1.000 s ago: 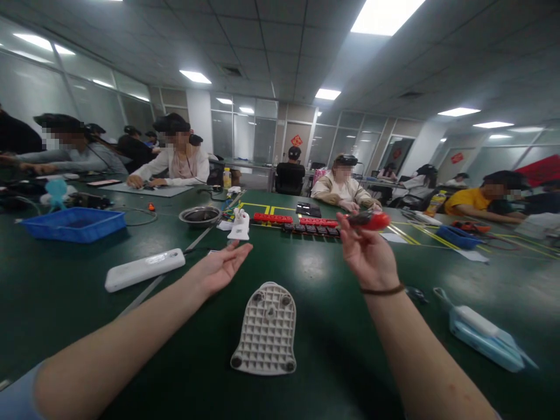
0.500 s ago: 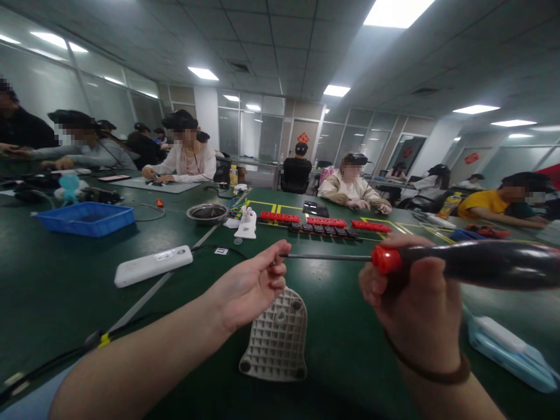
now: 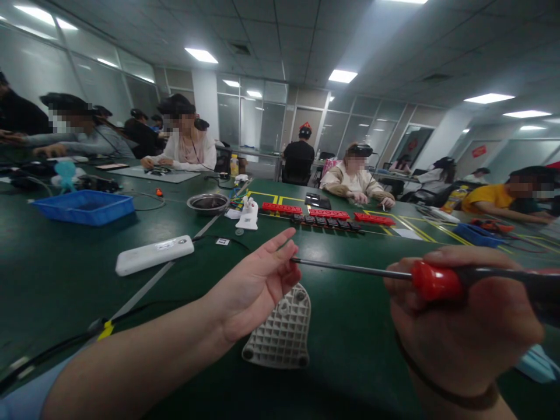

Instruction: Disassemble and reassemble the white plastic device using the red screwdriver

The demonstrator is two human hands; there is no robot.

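Observation:
My right hand is closed around the black handle of a screwdriver with a red collar. It holds the tool level, and the thin shaft points left. My left hand is raised palm-up with the fingers loosely spread, and the fingertips touch the shaft's tip. I see nothing in that hand. Under both hands, a white ribbed plastic base lies flat on the green table.
A white oblong device and a blue tray lie to the left. A metal bowl, a small white part and rows of red and black pieces sit farther back. A light-blue item lies right. Several people sit around the table.
My right hand brought the screwdriver from far out over the table in close, turning it level. My left hand rose to meet the tip, pinched there, and has now loosened its fingers.

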